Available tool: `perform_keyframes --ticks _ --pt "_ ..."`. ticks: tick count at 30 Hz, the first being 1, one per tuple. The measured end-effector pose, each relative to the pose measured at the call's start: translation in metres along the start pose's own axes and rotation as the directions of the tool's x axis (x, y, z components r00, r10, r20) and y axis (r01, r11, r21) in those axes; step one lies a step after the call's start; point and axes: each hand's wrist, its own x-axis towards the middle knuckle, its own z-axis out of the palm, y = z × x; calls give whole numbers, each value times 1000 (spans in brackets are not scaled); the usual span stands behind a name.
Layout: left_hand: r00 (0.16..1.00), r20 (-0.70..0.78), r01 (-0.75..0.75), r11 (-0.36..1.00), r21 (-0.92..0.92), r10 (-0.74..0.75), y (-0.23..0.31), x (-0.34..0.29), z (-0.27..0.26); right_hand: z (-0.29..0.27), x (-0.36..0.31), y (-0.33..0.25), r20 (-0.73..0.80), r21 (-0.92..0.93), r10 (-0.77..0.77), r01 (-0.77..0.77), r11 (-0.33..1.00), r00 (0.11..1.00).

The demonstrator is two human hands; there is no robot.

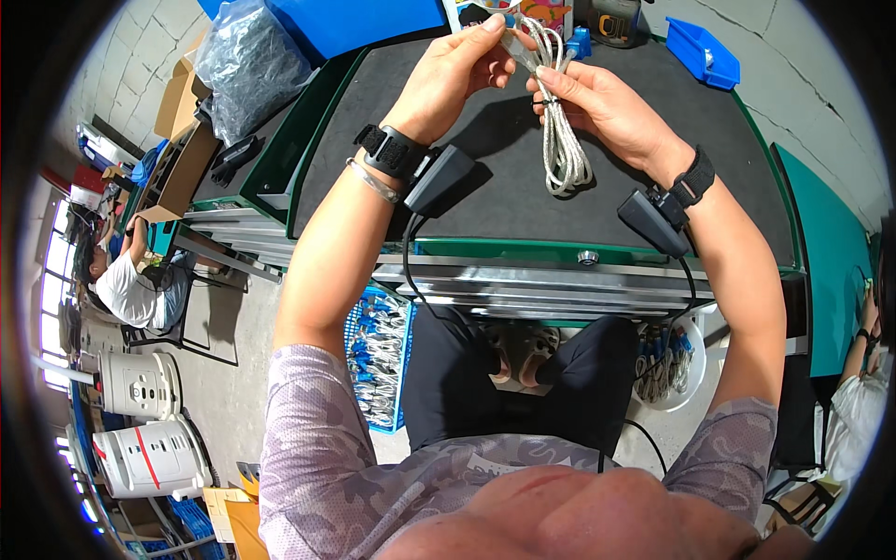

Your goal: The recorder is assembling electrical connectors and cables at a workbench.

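Hands grip one coiled grey cable (560, 131) above the black mat (504, 201) (left hand (457, 75) pinching its top, right hand (597, 103) pinching beside).

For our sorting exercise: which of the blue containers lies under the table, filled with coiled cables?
The blue crate by the person's left leg; the blue bin sits on the tabletop's far right corner.

Both hands (448, 79) (597, 103) hold a coiled cable (563, 140).
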Motion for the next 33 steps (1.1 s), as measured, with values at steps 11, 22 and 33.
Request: perform_keyframes --ticks 11,22,33 --pt "994 -107 16 999 -39 -20 -5 3 -7 1 -2 -1 -34 -60 -1 -1 998 999" --pt "998 -66 -19 999 46 22 -6 3 -9 1 -1 -1 6 -24 -3 3 1000 1000" --pt "1000 -9 -20 996 -91 19 -3 2 -11 -1 1 0 -23 67 -10 11 998 1000"
